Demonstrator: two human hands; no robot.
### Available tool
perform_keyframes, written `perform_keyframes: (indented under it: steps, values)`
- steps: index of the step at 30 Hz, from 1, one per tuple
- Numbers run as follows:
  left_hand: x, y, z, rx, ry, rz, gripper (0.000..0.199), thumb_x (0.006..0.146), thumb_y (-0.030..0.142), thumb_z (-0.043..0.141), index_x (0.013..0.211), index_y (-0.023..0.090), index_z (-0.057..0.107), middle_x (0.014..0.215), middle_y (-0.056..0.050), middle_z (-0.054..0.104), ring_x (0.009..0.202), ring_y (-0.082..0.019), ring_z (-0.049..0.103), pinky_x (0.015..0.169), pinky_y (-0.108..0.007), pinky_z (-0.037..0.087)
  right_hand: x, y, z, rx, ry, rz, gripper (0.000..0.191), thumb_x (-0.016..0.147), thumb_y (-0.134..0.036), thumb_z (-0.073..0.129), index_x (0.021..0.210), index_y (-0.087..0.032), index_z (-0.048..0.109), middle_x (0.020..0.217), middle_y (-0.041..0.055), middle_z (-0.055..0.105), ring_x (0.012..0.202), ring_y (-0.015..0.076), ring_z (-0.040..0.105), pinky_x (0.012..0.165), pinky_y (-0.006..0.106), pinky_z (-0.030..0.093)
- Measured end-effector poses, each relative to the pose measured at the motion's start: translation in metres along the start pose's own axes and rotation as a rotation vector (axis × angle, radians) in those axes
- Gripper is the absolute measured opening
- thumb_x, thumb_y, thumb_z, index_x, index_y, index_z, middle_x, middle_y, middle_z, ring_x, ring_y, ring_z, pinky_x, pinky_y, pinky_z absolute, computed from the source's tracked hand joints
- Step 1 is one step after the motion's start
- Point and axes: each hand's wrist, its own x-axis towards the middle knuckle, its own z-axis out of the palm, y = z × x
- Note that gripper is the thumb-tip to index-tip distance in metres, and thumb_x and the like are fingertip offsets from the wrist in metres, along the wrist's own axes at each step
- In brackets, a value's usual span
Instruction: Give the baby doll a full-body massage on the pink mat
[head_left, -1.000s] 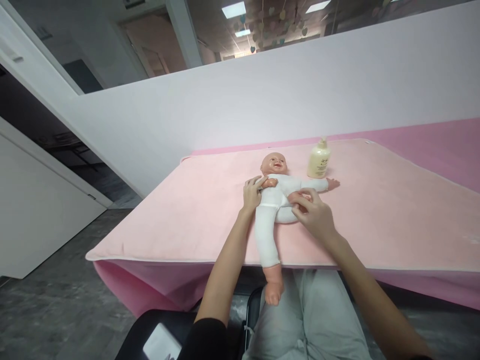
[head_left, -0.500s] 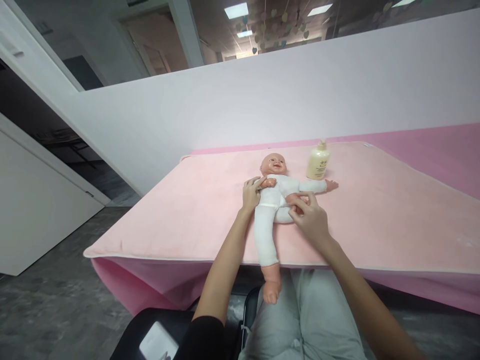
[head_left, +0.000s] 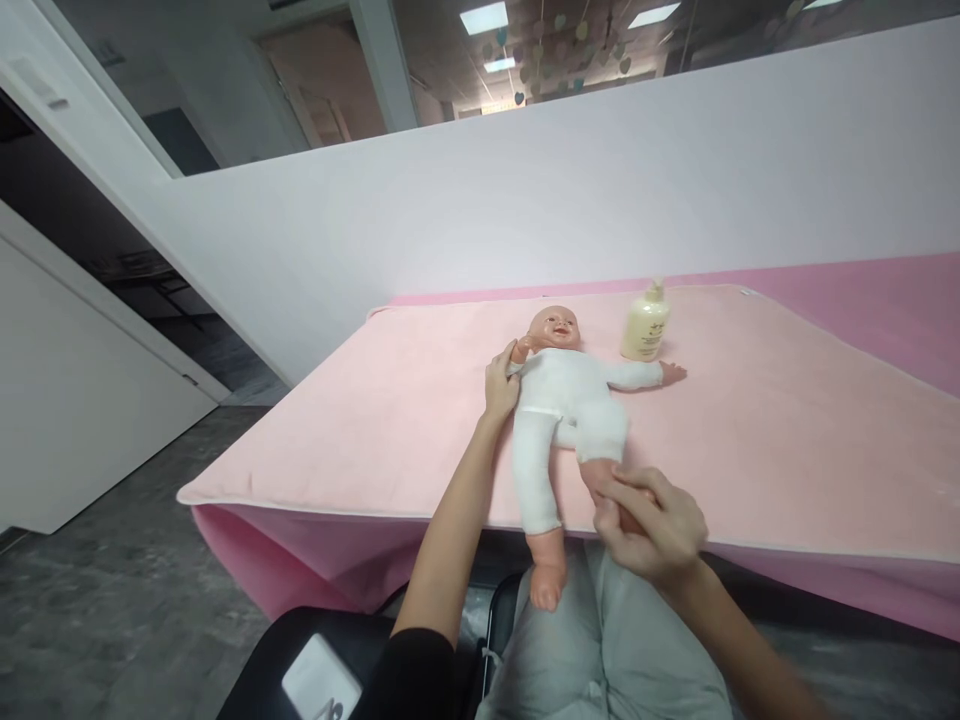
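Observation:
A baby doll [head_left: 566,385] in white cloth lies face up on the pink table mat [head_left: 435,400], its head toward the wall. One foot hangs past the mat's front edge. My left hand [head_left: 501,382] is wrapped round the doll's bent arm, by its shoulder. Near the front edge, my right hand [head_left: 652,520] grips the doll's other foot, which my fingers partly cover. A pale yellow pump bottle [head_left: 645,325] stands upright beyond the doll's outstretched arm.
Behind the mat rises a white wall [head_left: 562,190]. A black chair [head_left: 300,640] with a white device [head_left: 321,680] on it stands at the lower left, below the table edge. A white door [head_left: 82,370] is at the far left.
My right hand has moved toward me with the doll's foot, and that leg is now extended from its folded position. The doll's bent arm has shifted up beside its head with my left hand.

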Motion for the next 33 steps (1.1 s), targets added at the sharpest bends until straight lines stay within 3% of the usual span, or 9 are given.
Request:
perform_keyframes:
  steps: [5,10,12,18,25,30,33]
  values:
    - [0.005,-0.003,-0.001,-0.336,0.167,-0.140,0.064,0.071,0.004,0.061,0.130,0.027,0.055,0.130,-0.003,0.059,0.123,-0.025,0.052,0.106,-0.039,0.040,-0.021,-0.017,-0.028,-0.045,0.044,0.063,0.031,0.074,-0.007,0.067,0.100,-0.020,0.059,0.066,-0.0002,0.064,0.058,0.0142,0.062,0.055,0.025,0.052]
    - [0.013,-0.014,-0.006,-0.483,0.359,-0.516,0.074,0.069,0.008,0.065,0.138,0.022,0.045,0.123,-0.009,0.062,0.109,-0.025,0.062,0.094,-0.038,0.050,-0.051,-0.024,-0.035,0.030,-0.045,0.078,0.034,0.075,-0.006,0.068,0.103,-0.023,0.059,0.065,-0.0013,0.067,0.053,0.0144,0.063,0.050,0.025,0.051]
    - [0.014,-0.018,-0.009,-0.524,0.392,-0.576,0.075,0.068,0.008,0.064,0.138,0.024,0.045,0.118,-0.006,0.064,0.106,-0.024,0.064,0.093,-0.037,0.051,-0.062,-0.026,-0.034,0.066,-0.081,0.034,0.034,0.075,-0.003,0.067,0.102,-0.020,0.060,0.067,0.0000,0.069,0.055,0.0134,0.064,0.052,0.024,0.051]
    - [0.012,-0.019,-0.013,-0.578,0.436,-0.570,0.075,0.063,0.002,0.060,0.132,0.030,0.050,0.115,-0.001,0.065,0.103,-0.018,0.063,0.087,-0.029,0.053,-0.090,-0.028,-0.027,0.046,-0.234,0.129,0.019,0.080,-0.005,0.061,0.093,-0.019,0.062,0.074,0.0032,0.065,0.064,0.0120,0.063,0.057,0.022,0.049]
    - [0.013,-0.019,-0.011,-0.613,0.458,-0.593,0.072,0.061,0.004,0.061,0.129,0.028,0.053,0.104,0.000,0.066,0.092,-0.015,0.064,0.080,-0.025,0.052,-0.104,-0.029,-0.024,0.073,-0.226,0.131,0.013,0.082,-0.005,0.058,0.085,-0.017,0.063,0.082,0.0062,0.059,0.063,0.0108,0.058,0.055,0.022,0.047]
    - [0.014,-0.021,-0.011,-0.624,0.471,-0.587,0.068,0.060,0.003,0.062,0.123,0.027,0.055,0.104,-0.001,0.065,0.095,-0.016,0.064,0.084,-0.026,0.051,-0.114,-0.033,-0.030,0.097,-0.245,0.264,0.008,0.085,-0.012,0.059,0.087,-0.018,0.064,0.097,0.0097,0.054,0.066,0.0108,0.059,0.054,0.022,0.051]
    - [0.014,-0.020,-0.011,-0.622,0.511,-0.600,0.059,0.062,0.004,0.061,0.116,0.024,0.056,0.104,-0.001,0.064,0.098,-0.016,0.063,0.085,-0.026,0.051,-0.121,-0.038,-0.030,0.133,-0.177,0.352,0.010,0.084,-0.011,0.060,0.090,-0.018,0.064,0.101,0.0099,0.050,0.071,0.0113,0.060,0.059,0.023,0.054]
